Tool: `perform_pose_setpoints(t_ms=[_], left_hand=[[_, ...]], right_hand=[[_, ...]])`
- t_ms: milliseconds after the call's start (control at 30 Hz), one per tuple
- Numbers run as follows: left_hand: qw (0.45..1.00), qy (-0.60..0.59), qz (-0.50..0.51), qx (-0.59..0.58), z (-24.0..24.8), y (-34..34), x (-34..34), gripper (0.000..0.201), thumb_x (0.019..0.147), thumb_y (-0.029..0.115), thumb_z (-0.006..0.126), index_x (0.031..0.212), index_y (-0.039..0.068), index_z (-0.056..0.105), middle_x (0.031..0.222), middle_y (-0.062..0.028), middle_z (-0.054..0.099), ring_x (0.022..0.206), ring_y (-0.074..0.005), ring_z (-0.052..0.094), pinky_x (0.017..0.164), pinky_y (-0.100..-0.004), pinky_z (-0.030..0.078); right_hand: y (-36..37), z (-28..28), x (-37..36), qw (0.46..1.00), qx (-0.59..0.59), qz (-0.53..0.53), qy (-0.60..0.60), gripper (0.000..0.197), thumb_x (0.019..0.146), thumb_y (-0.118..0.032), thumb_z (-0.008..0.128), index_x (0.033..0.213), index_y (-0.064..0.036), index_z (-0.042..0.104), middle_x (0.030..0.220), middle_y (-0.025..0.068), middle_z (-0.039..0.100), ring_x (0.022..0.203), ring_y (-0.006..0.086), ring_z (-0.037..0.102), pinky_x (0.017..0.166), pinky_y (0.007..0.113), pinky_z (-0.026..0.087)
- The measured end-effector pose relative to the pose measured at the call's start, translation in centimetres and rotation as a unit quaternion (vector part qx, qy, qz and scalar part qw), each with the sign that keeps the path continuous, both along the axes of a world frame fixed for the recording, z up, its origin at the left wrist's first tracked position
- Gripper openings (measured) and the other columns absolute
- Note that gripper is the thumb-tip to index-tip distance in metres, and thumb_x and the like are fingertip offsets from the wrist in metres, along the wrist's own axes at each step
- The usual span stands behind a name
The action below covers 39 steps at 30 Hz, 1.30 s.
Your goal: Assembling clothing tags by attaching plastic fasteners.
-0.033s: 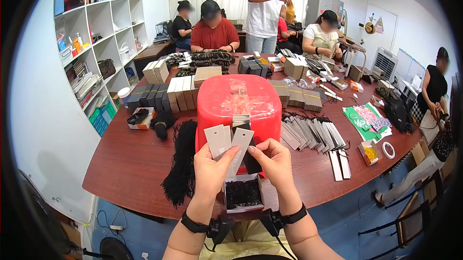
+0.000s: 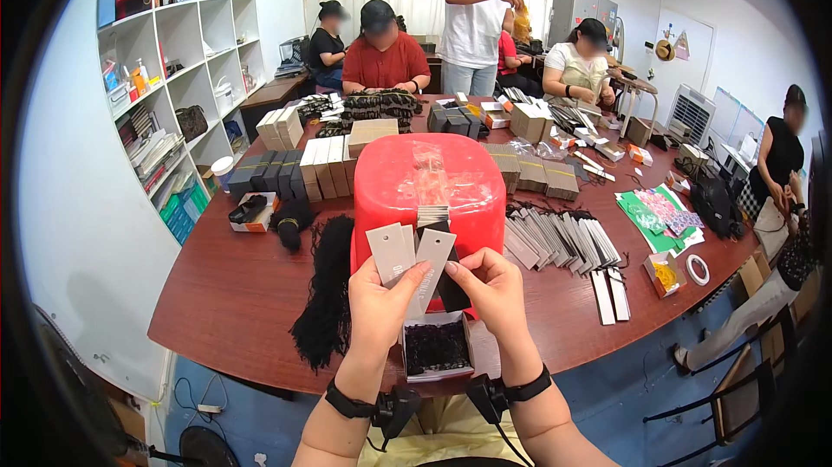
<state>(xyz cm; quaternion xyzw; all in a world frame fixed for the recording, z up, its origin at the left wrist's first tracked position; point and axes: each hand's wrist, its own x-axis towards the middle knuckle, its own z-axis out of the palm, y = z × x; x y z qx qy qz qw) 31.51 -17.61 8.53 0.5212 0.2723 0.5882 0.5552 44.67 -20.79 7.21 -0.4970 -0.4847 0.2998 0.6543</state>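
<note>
My left hand (image 2: 374,304) is closed on light grey hang tags (image 2: 390,246), fanned apart, each with a punched hole at its upper end. My right hand (image 2: 496,292) pinches a black hang tag (image 2: 454,295) that lies partly behind the grey ones. Right behind my hands stands a red plastic tub (image 2: 477,174), bottom up, with clear tape across it. A small pile of tags (image 2: 433,214) rests against its near side. Below my fingers, a small open box (image 2: 471,366) holds black strings (image 2: 433,346).
A bundle of black cords (image 2: 325,294) lies left of the tub. Banded tag stacks (image 2: 325,168) stand behind it, and fanned tags (image 2: 563,240) spread to the right. Farther right are a box with yellow pieces (image 2: 664,276) and a tape roll (image 2: 698,270). Several people sit or stand around the table (image 2: 234,294).
</note>
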Motion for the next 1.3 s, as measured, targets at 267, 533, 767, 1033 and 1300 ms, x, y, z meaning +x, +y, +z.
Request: perform_pose_setpoints(t_ms=[267,533,767,1033,1300], left_hand=[[0.997,-0.064,-0.022,-0.022,-0.2,0.7,0.2,0.017,0.074,0.001,0.062,0.090,-0.002,0.058,0.083,-0.0074,0.062,0.070,-0.0096,0.058,0.062,-0.0232,0.047],[0.996,0.009,0.082,0.023,-0.5,0.9,0.6,0.012,0.074,0.004,0.064,0.084,-0.002,0.060,0.076,-0.0044,0.062,0.068,-0.0073,0.056,0.061,-0.0215,0.044],[0.997,-0.029,0.073,0.003,-1.3,1.0,-1.6,0.012,0.079,0.007,0.059,0.086,-0.003,0.060,0.079,-0.0046,0.061,0.071,-0.0080,0.055,0.063,-0.0212,0.044],[0.962,0.180,0.204,0.015,-1.6,3.7,-14.2,0.018,0.079,0.012,0.057,0.087,-0.003,0.054,0.069,-0.0057,0.054,0.062,-0.0101,0.053,0.052,-0.0251,0.049],[0.743,0.619,0.252,-0.038,-7.8,11.9,-26.1,0.048,0.060,0.027,0.067,0.093,-0.001,0.048,0.090,-0.0201,0.056,0.084,-0.0353,0.055,0.076,-0.0390,0.044]], right_hand=[[0.3,-0.4,0.6,0.999,-0.011,-0.016,-0.031,0.013,0.075,-0.009,0.064,0.072,0.0005,0.056,0.067,0.0005,0.059,0.061,0.0026,0.050,0.055,0.017,0.041],[-0.5,1.1,-0.2,0.899,0.254,-0.172,-0.314,0.017,0.070,-0.004,0.062,0.087,-0.0052,0.059,0.065,0.0081,0.053,0.060,0.0209,0.055,0.057,0.030,0.045],[0.4,0.6,-1.7,0.972,0.134,-0.002,-0.194,0.022,0.079,-0.005,0.054,0.099,-0.0076,0.060,0.067,0.0124,0.058,0.053,0.0150,0.055,0.052,0.024,0.043],[0.2,0.9,-0.6,0.992,0.063,0.061,-0.090,0.017,0.081,-0.002,0.051,0.095,-0.0022,0.061,0.059,-0.0003,0.053,0.050,0.0024,0.047,0.046,0.018,0.039],[0.2,1.1,-0.9,0.986,0.062,0.054,-0.143,0.014,0.081,-0.002,0.050,0.089,-0.0011,0.062,0.053,-0.0014,0.050,0.047,0.0032,0.046,0.043,0.018,0.036]])
